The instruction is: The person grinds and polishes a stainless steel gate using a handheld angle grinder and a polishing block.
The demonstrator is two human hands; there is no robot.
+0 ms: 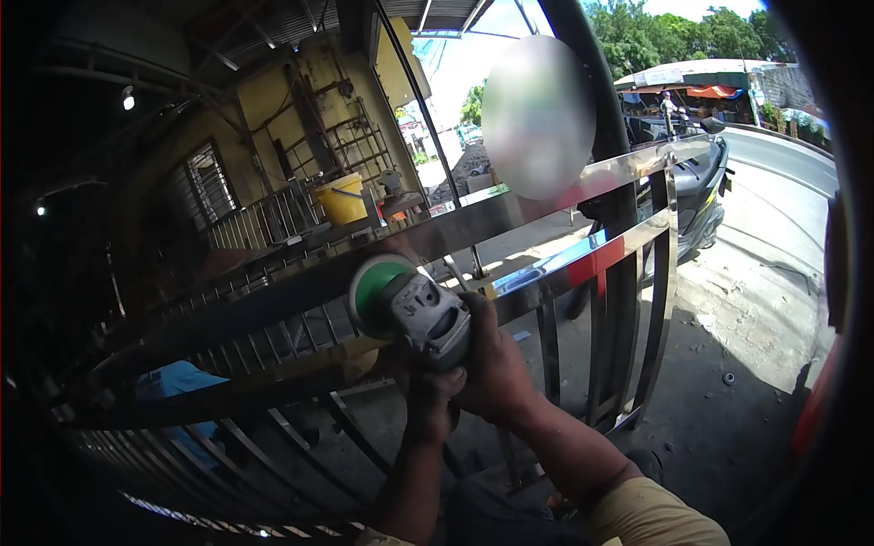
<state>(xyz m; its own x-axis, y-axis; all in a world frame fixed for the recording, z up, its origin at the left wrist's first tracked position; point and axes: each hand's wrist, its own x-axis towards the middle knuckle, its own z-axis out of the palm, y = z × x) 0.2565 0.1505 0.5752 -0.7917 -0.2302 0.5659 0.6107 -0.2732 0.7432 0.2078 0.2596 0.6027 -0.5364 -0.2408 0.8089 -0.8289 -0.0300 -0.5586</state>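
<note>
Both my hands are wrapped round an angle grinder (431, 316), held in front of a shiny metal railing (537, 202). My right hand (499, 378) grips its body from the right side. My left hand (428, 400) closes on it from below and to the left. The grinder carries a round disc (375, 296) with a green face and a pale rim. In this view the disc overlaps the railing's upper bars. Upright bars (548, 341) run below the top rail on both sides of the tool.
A yellow bucket (343, 201) stands behind the railing near metal racks. A motorcycle (706, 196) is parked beyond the railing's right end, by the road (774, 155). A blurred oval covers part of the background. Light blue cloth (182, 380) shows through the bars at left.
</note>
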